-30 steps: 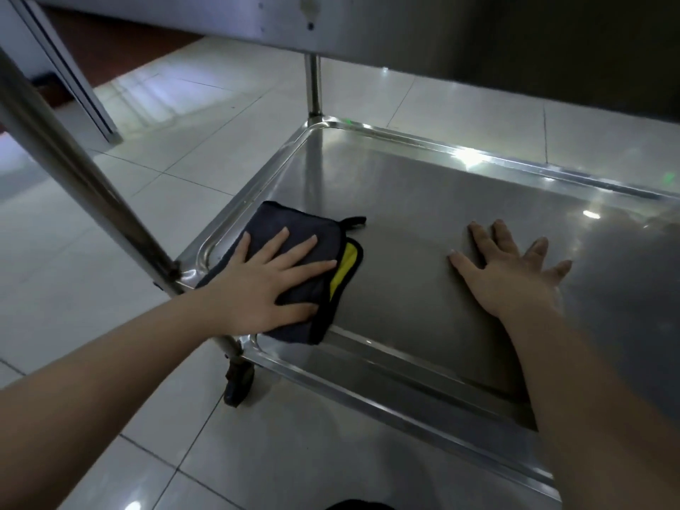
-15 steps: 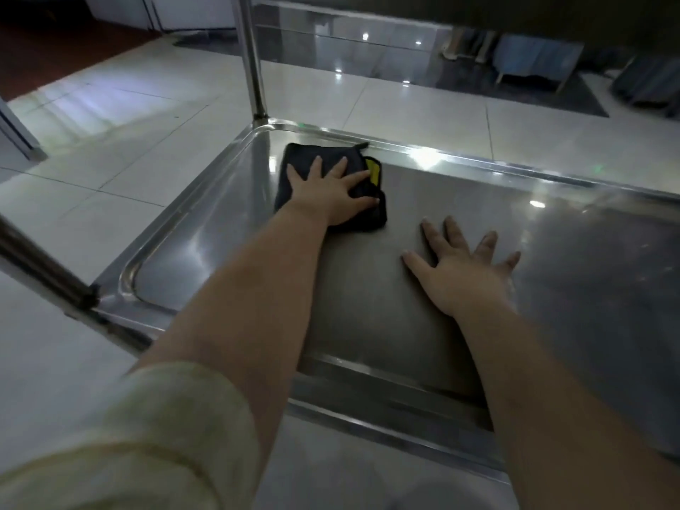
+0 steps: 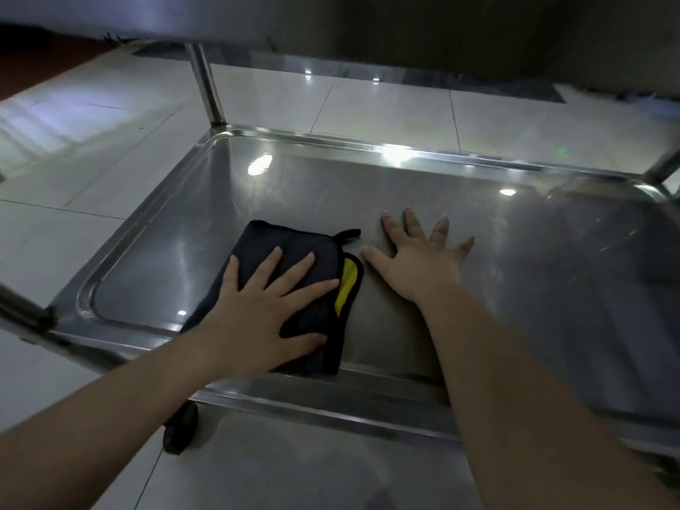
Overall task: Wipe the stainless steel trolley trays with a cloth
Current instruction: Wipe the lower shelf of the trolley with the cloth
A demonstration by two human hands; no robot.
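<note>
Since half a second ago, I see the left hand [image 3: 265, 318] has dragged the cloth [image 3: 294, 237] from the far left corner of the tray [image 3: 349, 185] back to its near edge, left of centre. The right hand [image 3: 419, 266] has stayed planted on the steel, just right of the cloth. The cloth is a dark folded pad. A yellow inner face shows at its right edge and a small loop sticks out at the far right corner. The left fingers are spread wide and straight, pressing on the cloth; the right fingers are splayed wide on the bare tray. I count one cloth, two hands, one lower tray, three upright posts [image 3: 206, 86] and one caster wheel [image 3: 180, 428].
</note>
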